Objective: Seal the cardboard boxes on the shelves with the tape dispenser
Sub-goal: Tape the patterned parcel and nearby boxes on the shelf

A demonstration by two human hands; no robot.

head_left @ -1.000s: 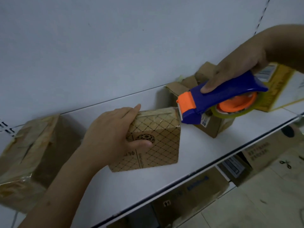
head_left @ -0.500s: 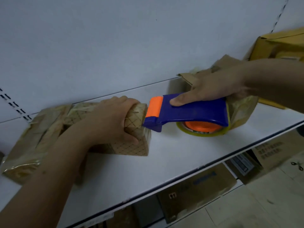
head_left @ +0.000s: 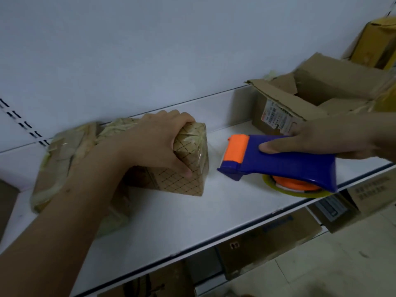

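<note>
While the left hand [head_left: 156,142] clamps its curled fingers and thumb over the top right corner of the small patterned box [head_left: 184,166] on the white shelf [head_left: 192,221], the right hand [head_left: 317,140] grips the blue and orange tape dispenser [head_left: 278,161], forefinger laid along its back. The dispenser's orange nose sits just beside the box, with a clear strip of tape seemingly spanning the gap. The taping of this box looks near its end; next, the tape likely needs cutting, then the open cardboard box [head_left: 300,103] behind awaits sealing
</note>
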